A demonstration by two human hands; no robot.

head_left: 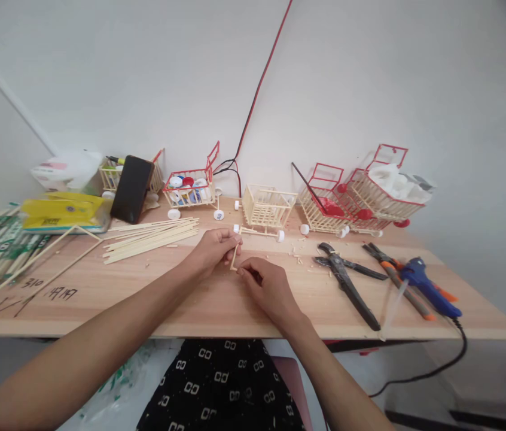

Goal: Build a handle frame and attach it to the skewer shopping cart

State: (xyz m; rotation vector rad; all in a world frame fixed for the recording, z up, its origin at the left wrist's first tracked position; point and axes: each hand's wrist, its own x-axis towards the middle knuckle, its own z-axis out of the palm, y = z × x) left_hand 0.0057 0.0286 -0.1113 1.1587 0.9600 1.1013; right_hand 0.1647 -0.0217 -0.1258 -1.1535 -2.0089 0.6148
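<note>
While both hands [244, 266] pinch one short stick [234, 257], the table [100, 299] bears handwritten "310" [32, 282].

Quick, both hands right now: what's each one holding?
Left hand: closed, pinching the top of a short wooden stick.
Right hand: closed, pinching the stick's lower end.

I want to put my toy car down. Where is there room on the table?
Bare wood lies along the front edge of the table, between the pencil marks and black pliers. The back by the little carts is crowded.
</note>
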